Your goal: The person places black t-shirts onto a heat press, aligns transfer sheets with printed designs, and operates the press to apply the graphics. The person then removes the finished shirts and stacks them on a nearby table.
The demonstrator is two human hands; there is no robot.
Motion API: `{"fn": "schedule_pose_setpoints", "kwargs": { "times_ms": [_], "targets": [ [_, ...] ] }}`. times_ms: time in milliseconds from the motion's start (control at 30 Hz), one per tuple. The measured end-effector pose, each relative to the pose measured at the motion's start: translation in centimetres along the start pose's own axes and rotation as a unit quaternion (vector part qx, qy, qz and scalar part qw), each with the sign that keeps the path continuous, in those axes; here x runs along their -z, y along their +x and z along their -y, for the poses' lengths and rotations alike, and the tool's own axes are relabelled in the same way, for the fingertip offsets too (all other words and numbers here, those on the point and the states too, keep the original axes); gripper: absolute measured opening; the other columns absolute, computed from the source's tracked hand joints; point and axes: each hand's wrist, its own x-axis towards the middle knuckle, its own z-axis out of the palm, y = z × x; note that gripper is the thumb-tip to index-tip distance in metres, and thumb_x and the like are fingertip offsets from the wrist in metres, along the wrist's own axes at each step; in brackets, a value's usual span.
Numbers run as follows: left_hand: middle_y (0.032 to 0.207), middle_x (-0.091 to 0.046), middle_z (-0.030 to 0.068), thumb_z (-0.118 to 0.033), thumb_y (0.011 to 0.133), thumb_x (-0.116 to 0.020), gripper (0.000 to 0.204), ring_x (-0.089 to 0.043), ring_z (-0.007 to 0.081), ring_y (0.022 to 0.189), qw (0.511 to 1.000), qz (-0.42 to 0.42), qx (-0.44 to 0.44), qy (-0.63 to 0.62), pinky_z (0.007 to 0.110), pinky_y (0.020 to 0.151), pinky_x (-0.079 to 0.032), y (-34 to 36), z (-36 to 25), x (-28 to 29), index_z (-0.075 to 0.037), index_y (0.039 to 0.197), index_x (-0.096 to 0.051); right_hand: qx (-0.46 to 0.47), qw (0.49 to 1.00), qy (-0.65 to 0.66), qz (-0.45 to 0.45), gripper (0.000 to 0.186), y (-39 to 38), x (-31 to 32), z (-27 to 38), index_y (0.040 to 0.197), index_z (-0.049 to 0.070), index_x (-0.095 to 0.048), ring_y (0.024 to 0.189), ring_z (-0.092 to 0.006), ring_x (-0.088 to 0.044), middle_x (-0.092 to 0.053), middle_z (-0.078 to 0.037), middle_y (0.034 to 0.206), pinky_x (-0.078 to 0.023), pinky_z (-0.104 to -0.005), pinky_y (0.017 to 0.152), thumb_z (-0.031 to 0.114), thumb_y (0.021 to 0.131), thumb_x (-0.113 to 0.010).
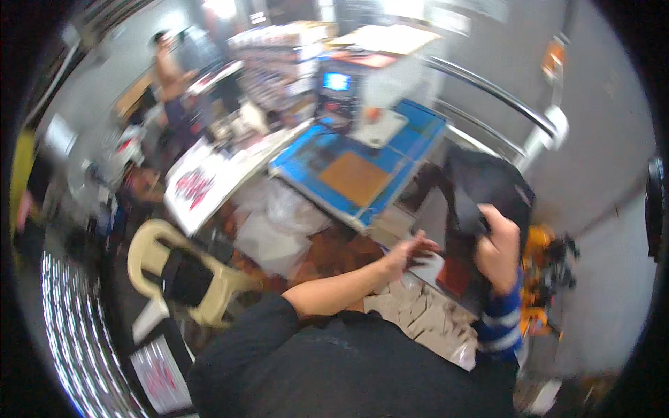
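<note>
my right hand is curled round a rounded part of the black bundle, whose bulk lies at about twelve o'clock from my knuckles; blur hides whether it is bag or cloth. my left hand, at nine o'clock from the right, is spread wide and seems to hold nothing; i can't tell whether its fingertips touch anything.

to handle this well, i'd grip firmly with the right and bring the left in flat against the loose side, so the weight doesn't sag or swing. the white item is just at five o'clock from my left hand, the reddish-brown block at eight o'clock from my right, so i'd lift any fold clear of both, and of the beige pieces at six o'clock from my left.
</note>
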Motion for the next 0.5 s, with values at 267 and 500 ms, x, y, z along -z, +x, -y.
{"fn": "schedule_pose_setpoints", "kwargs": {
  "times_ms": [267,500],
  "targets": [
    [0.110,-0.072,0.0071,-0.052,0.103,-0.053,0.052,-0.068,0.0236,0.096,0.967,-0.075,-0.078,-0.232,0.041,0.092,-0.053,-3.2,0.4,4.3,-0.005,0.117,-0.067,0.223,0.574,0.423,0.665,0.051,-2.1,-3.4,8.4,0.124,-0.011,-0.058,0.107,-0.0460,-0.065,-0.065,-0.028,0.121,-0.052,-0.0445,0.093,0.013,0.080,-0.071],
    [0.121,-0.067,0.0102,-0.011,0.098,-0.066,0.023,-0.065,0.0246,0.112,0.950,-0.159,-0.190,0.189,0.038,0.098,-0.052,-26.3,-10.4,1.0,-0.001,0.118,-0.067,-0.354,0.571,0.629,0.391,0.098,-5.4,-14.2,2.5,0.133,-0.004,-0.054,0.108,-0.0375,-0.068,-0.068,-0.025,0.119,-0.055,-0.0492,0.099,0.082,0.092,-0.036]
  ]
}}
